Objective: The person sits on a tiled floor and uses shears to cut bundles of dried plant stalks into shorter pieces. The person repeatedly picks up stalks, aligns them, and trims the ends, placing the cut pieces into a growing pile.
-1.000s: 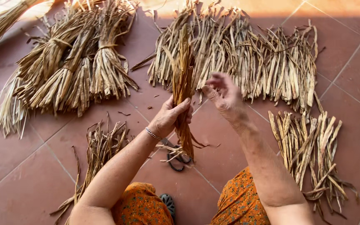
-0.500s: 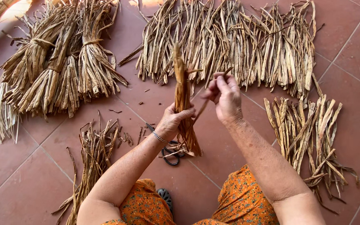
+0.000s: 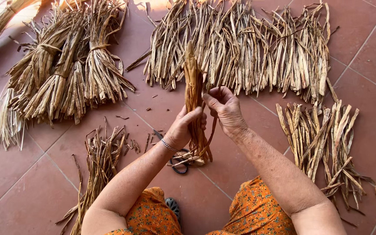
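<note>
Bright daylight, sharp — top-left glare, soft shadows

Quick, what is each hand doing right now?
Left hand: closed around the upright bundle of dried leaves.
Right hand: pinching a thin dried strip beside the bundle.

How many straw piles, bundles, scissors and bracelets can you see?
Loose straw piles on the floor: 3
Tied bundles, top left, overlapping: about 4
Bundle held in the left hand and right hand: 1
Scissors: 1
Bracelet: 1
Total: about 10
</note>
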